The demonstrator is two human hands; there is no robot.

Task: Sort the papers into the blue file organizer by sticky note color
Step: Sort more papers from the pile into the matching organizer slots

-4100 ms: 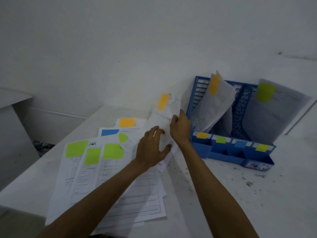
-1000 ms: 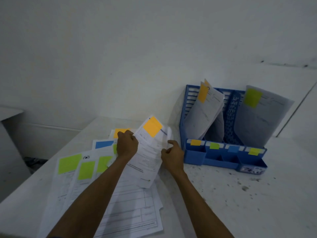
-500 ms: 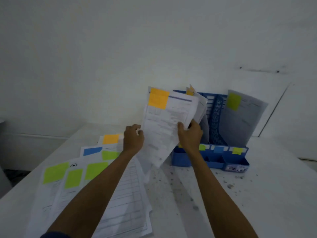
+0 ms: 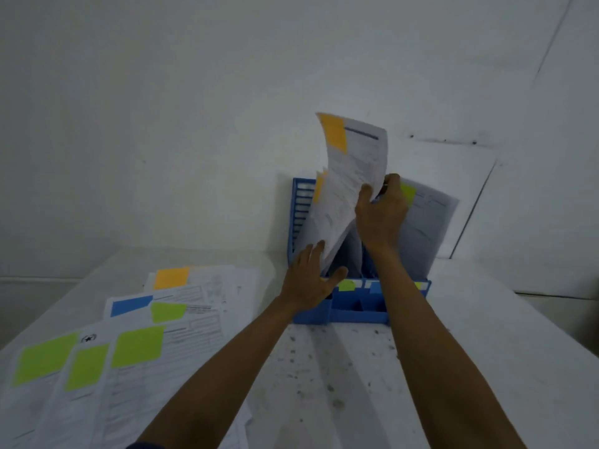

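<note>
Nearest, at the lower left of the frame, the unsorted pile (image 4: 97,400) lies fanned out on the speckled table (image 4: 324,384), and it shows four green notes, then higher up a sheet with a blue note (image 4: 129,307) and a sheet with an orange note (image 4: 171,277), so at least six sheets look still to be filed. Past the pile, at the middle of the frame, the left hand (image 4: 308,283) lies with fingers straight and thumb spread, holding nothing, against the front of the left slot of the blue organizer (image 4: 353,314), touching or just beside the lower edge of the sheet going in. The green, blue and yellow labels show along the organizer's front; whatever marks the left slot is hidden by that hand. Higher up, the right hand (image 4: 381,215) pinches the right edge of the orange-noted paper (image 4: 350,189), thumb in front and fingers behind, with the sheet curved and upright above the left slot and its lower end not yet seated. Behind it another orange tab (image 4: 319,189) stands in that slot, and a sheet with a yellow-green note (image 4: 428,228) leans in the far right slot; I judge the sorting under halfway, with the middle slots apparently unfilled
</note>
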